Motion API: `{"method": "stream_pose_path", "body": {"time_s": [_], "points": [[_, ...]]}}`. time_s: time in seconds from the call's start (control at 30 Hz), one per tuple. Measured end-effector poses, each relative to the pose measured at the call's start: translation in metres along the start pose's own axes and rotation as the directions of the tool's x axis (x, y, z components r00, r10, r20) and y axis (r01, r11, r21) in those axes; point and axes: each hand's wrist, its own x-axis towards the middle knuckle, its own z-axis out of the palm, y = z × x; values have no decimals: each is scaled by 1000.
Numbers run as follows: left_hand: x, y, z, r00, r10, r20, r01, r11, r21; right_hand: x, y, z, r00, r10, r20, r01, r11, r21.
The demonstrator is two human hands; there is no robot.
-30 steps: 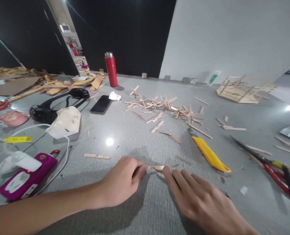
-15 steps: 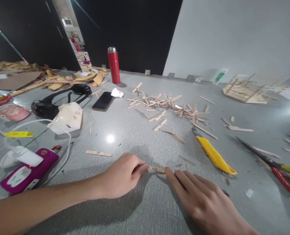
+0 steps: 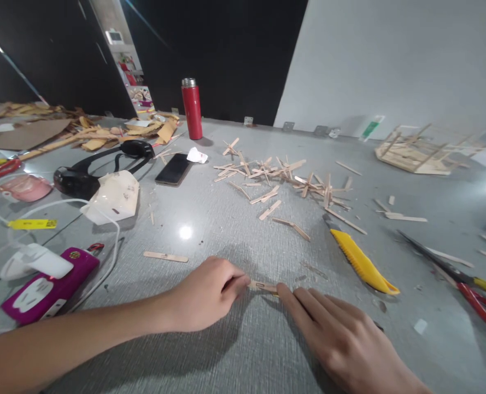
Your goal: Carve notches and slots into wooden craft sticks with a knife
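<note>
A short wooden craft stick (image 3: 263, 286) with a narrow slot in its middle lies between my hands, low over the grey table. The thumb and forefinger of my left hand (image 3: 212, 293) pinch one end. At its other end sits the forefinger of my right hand (image 3: 333, 331), with the other fingers close together and the thumb hidden. A small yellow bit shows by the right fingertip, and a dark tip pokes out beyond that hand; what they belong to is hidden. Another craft stick (image 3: 166, 256) lies left of my left hand.
A yellow utility knife (image 3: 361, 260) and red-handled pliers or cutters (image 3: 472, 290) lie right. Joined sticks (image 3: 284, 169) are heaped ahead, near a phone (image 3: 173, 169) and red bottle (image 3: 192, 112). A stick frame (image 3: 415, 156) stands far right, a purple power strip (image 3: 50, 282) left.
Both hands stay at the stick in nearly the same pose. The view has shifted very slightly; nothing on the table has visibly moved.
</note>
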Motion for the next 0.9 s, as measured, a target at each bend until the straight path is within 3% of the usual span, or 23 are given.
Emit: {"method": "stream_pose_path", "body": {"time_s": [0.33,0.57,0.8,0.9], "points": [[0,4,-1,1000,1,-4,-1,1000,10,-1,-2,2,999,13,43,-11,999,-46],[4,2,-8,995,5,103,-4,1000,-11,11,-11,-9,996,-93,3,90,955,-284],[3,2,-8,994,38,106,-37,999,-8,13,-24,-14,988,-94,122,133,917,-377],[2,1,-7,993,54,102,-54,999,-5,12,-21,-12,991,-72,115,108,930,-350]]}}
